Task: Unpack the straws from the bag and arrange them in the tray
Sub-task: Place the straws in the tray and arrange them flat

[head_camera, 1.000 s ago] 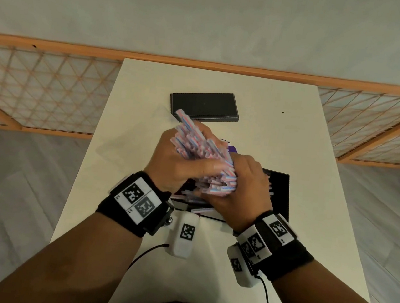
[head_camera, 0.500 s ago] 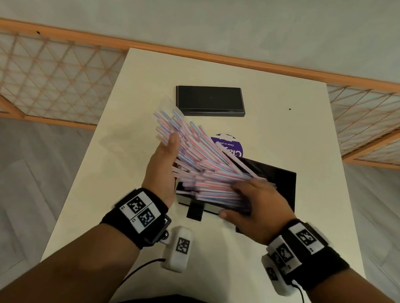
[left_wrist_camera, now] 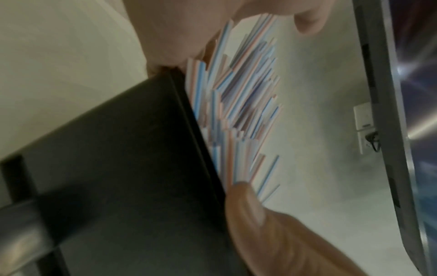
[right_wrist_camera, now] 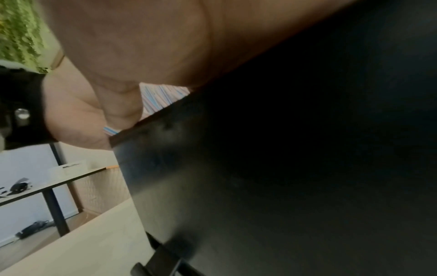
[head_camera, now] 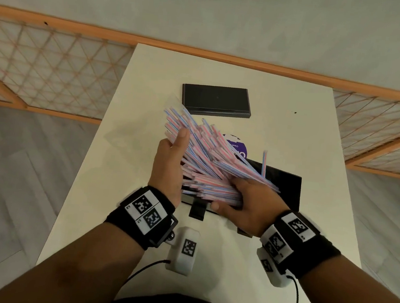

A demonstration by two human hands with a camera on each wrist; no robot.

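A thick bundle of pink, blue and white striped straws lies fanned out over the black tray at the table's middle. My left hand stands on edge with straight fingers against the bundle's left side; in the left wrist view the straws sit between its thumb and fingers beside the tray wall. My right hand grips the bundle's near right end from above. One straw sticks up at the right. The clear bag with a purple label lies behind the tray, mostly hidden.
A second flat black box lies farther back on the white table. An orange lattice railing runs behind and beside the table. Wrist-camera cables hang by the near edge.
The bundle, clasped tightly between both hands a second ago, has come down and fanned out over the tray. My left hand straightened its fingers. One straw now stands up at the right.
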